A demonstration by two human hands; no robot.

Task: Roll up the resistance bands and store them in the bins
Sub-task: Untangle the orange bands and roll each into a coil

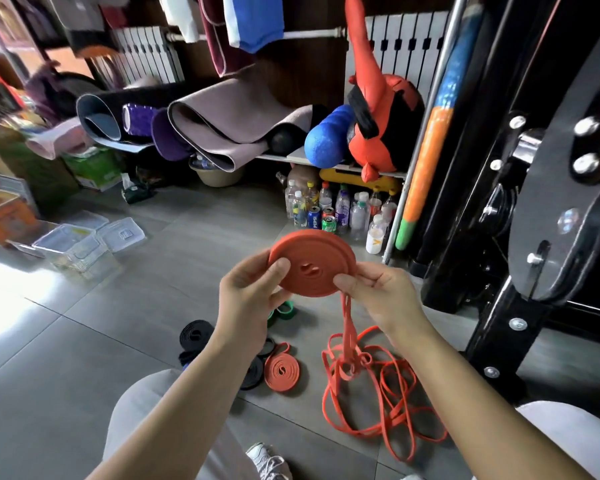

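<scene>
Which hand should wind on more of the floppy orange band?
Probably the right. The right hand pinches the orange roll just where the loose band hangs down, with its tangle lying right below. The left hand grips the roll's other side, steadying it.

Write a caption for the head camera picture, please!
Left hand and right hand hold a half-rolled orange band; its loose tail lies tangled on the floor by rolled bands, clear bins farther left.
</scene>
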